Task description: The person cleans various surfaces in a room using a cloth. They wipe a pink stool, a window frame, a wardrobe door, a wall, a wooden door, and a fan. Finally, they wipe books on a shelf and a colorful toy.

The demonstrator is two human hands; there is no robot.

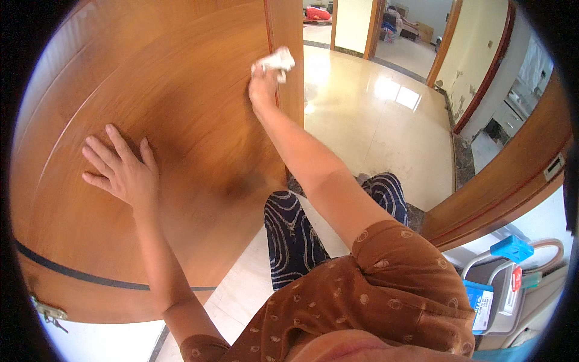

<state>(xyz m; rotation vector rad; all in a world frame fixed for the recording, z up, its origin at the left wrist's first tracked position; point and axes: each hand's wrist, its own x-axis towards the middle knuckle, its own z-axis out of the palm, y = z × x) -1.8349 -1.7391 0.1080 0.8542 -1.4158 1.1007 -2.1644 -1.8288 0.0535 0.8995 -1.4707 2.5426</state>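
My left hand (124, 169) lies flat with its fingers spread on the face of a brown wooden door (194, 135). It holds nothing. Farther up and to the right, my right hand (263, 88) grips a crumpled white cloth or wipe (278, 62) beside the door's hinge-side or frame edge; which edge it is, I cannot tell. The cloth is slightly blurred. A dark strip (113, 284) crosses the door near its lower left part, and a metal lock with keys (49, 311) sits at the far left.
A glossy tiled floor (362, 117) extends through the doorway to other rooms. The wooden door frame (511, 185) with a strike plate (554, 166) curves along the right. Below it stands a folding metal-framed stool or chair (495, 271) with a blue packet (479, 303) and a blue object (512, 249).
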